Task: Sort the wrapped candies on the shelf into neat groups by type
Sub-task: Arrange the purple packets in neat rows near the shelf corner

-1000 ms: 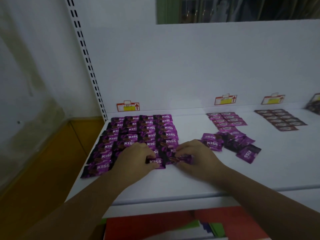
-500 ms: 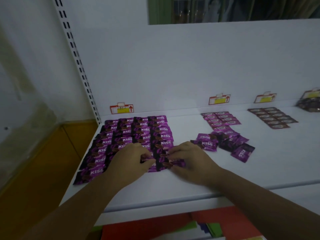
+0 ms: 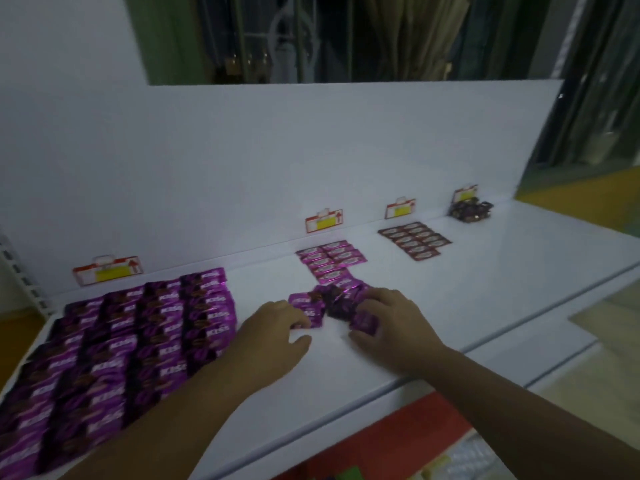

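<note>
Nearest, below the shelf's front lip, a red surface [image 3: 381, 441] is seen between the forearms. On the white shelf [image 3: 467, 306] the left hand [image 3: 273, 337] is laid palm down. Its fingers [image 3: 298, 318] are bent onto the near edge of a purple candy [image 3: 309, 311] marked KISS, while the thumb is held apart from them on bare shelf. Whether that candy is gripped or merely pressed cannot be told through the blur.

Just right of those fingertips the right hand [image 3: 391, 327] is set. A second purple wrapper [image 3: 363, 322] is pinched between its thumb on the near side and its curled fingers [image 3: 384, 299] on the far side.

Between the two sets of fingertips, and just beyond them, a loose heap of purple candies [image 3: 334, 301] is lying jumbled and overlapping, close against both handled pieces. To the left of the left fingers a large block of KISS candies [image 3: 138, 341] is laid out in columns, from the near-left corner to the back of the shelf.

Beyond the heap, ahead of the right fingers, a small pink-purple group [image 3: 330, 259] is arranged in short rows. Farther off, to the right of the fingers, a brown-red group [image 3: 414, 240] is laid neatly. Well past it, a dark pile [image 3: 471, 211] is gathered at the far end.

Red-and-yellow price tags [image 3: 323, 220] are fixed along the foot of the white back panel [image 3: 277, 150], one behind each group. Above the panel, curtains [image 3: 415, 36] are seen behind glass.
</note>
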